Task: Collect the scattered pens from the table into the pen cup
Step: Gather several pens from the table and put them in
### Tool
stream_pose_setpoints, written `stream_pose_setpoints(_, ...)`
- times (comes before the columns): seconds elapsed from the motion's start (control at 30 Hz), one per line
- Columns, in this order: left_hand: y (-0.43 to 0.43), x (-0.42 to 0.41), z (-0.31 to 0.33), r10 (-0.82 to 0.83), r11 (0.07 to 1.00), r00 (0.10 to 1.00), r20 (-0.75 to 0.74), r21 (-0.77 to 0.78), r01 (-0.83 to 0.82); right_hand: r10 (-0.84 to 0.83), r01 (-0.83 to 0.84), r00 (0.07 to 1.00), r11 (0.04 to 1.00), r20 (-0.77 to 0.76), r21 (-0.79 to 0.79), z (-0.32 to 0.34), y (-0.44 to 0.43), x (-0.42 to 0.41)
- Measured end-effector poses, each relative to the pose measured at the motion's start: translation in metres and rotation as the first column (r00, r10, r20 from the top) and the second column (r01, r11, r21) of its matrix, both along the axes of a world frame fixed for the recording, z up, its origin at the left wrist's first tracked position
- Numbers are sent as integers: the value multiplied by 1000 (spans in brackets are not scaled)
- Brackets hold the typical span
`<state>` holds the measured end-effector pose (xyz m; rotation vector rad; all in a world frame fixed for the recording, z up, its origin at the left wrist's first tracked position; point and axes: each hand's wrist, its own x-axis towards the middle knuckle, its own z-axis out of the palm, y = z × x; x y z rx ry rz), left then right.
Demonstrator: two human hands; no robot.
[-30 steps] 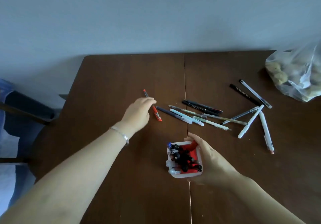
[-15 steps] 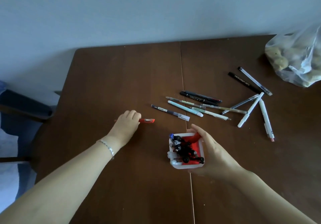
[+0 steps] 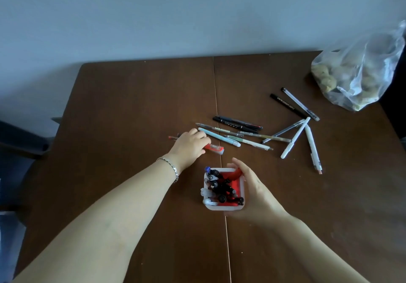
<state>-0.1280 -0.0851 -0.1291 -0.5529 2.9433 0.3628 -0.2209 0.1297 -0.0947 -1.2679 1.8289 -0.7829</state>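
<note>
The pen cup (image 3: 219, 208) is white, square and red inside, with several pens standing in it, near the table's front middle. My right hand (image 3: 254, 188) wraps its right side and holds it. Just behind it my left hand (image 3: 190, 144) lies knuckles up on the table, closed over a red pen (image 3: 216, 149) whose ends stick out on both sides. Its fingertips touch the near end of a light blue pen (image 3: 219, 137). Several more pens lie scattered to the right: black pens (image 3: 237, 123), white pens (image 3: 295, 137) and a long black pen (image 3: 287, 106).
A clear plastic bag (image 3: 356, 74) of lumpy contents sits at the brown table's (image 3: 131, 107) back right corner. A dark chair (image 3: 19, 142) stands beyond the table's left edge. A plain wall runs behind.
My left hand dragged the red pen towards me and to the left, then carried it right, up to the pile of pens. My right hand has stayed on the cup.
</note>
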Motion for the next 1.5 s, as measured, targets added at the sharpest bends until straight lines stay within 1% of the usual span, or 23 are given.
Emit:
stream_pose_setpoints(0.07,3,1,-3,28,1000,998,52,9,-29,-7,7,1000,1000,10,-5,-1,0,0)
stream_pose_setpoints(0.17,11,17,0,247,960,961,122,101,-260,-35,35,999,999,40,-8,-2,1,2)
stream_pose_setpoints(0.23,18,36,9,478,843,877,34,262,-470,-37,38,998,999,42,-19,-3,1,1)
stream_pose_setpoints(0.27,22,45,19,605,747,795,-40,375,-549,-32,33,998,999,46,-21,-4,1,1)
stream_pose_setpoints(0.3,27,51,33,706,660,694,-139,485,-574,-28,29,998,999,52,-21,-4,0,1)
stream_pose_setpoints(0.33,32,56,50,767,607,590,-253,586,-537,-26,27,998,999,56,-25,-4,0,1)
stream_pose_setpoints(0.4,47,63,88,823,548,377,-424,767,-332,-26,28,998,999,57,-35,-3,-1,2)
stream_pose_setpoints(0.43,57,65,106,842,516,303,-447,829,-213,-29,31,998,999,56,-38,-3,-1,2)
stream_pose_setpoints(0.47,68,66,119,859,482,260,-441,867,-123,-28,31,998,999,52,-38,-3,-1,3)
stream_pose_setpoints(0.53,89,68,125,892,412,228,-390,909,-59,-32,34,999,999,44,-39,-3,0,3)
stream_pose_setpoints(0.67,119,71,103,956,264,176,-234,949,-173,-55,57,996,998,71,-19,0,0,4)
stream_pose_setpoints(0.73,127,67,99,964,220,189,-188,961,-166,-55,56,995,998,87,-7,2,0,4)
stream_pose_setpoints(0.8,132,60,102,953,238,221,-206,963,-124,-55,55,995,998,88,1,5,0,4)
stream_pose_setpoints(0.9,137,47,108,952,216,239,-190,972,-87,-61,59,994,998,91,27,10,-1,5)
stream_pose_setpoints(0.97,140,44,108,931,277,273,-242,956,-96,-68,65,993,997,93,33,10,-1,6)
stream_pose_setpoints(1.03,145,45,102,895,336,355,-271,932,-136,-81,79,993,997,87,23,9,-2,6)
stream_pose_setpoints(1.1,148,48,91,834,384,491,-251,903,-190,-77,77,994,997,79,12,6,-2,5)
stream_pose_setpoints(1.17,149,52,83,752,499,592,-290,837,-224,-66,66,995,998,74,12,4,-2,5)
stream_pose_setpoints(1.2,148,54,81,729,559,598,-333,794,-239,-67,66,995,998,75,14,5,-3,4)
stream_pose_setpoints(1.3,141,63,77,737,640,506,-448,702,-311,-68,65,994,997,84,28,7,-3,5)
stream_pose_setpoints(1.33,138,66,76,703,692,505,-500,645,-325,-66,63,994,997,89,32,9,-3,5)
stream_pose_setpoints(1.43,134,73,70,453,889,629,-631,366,-273,-71,68,993,997,93,33,11,-3,5)
stream_pose_setpoints(1.5,137,76,64,317,948,732,-603,231,-219,-80,79,993,997,87,21,11,-3,5)
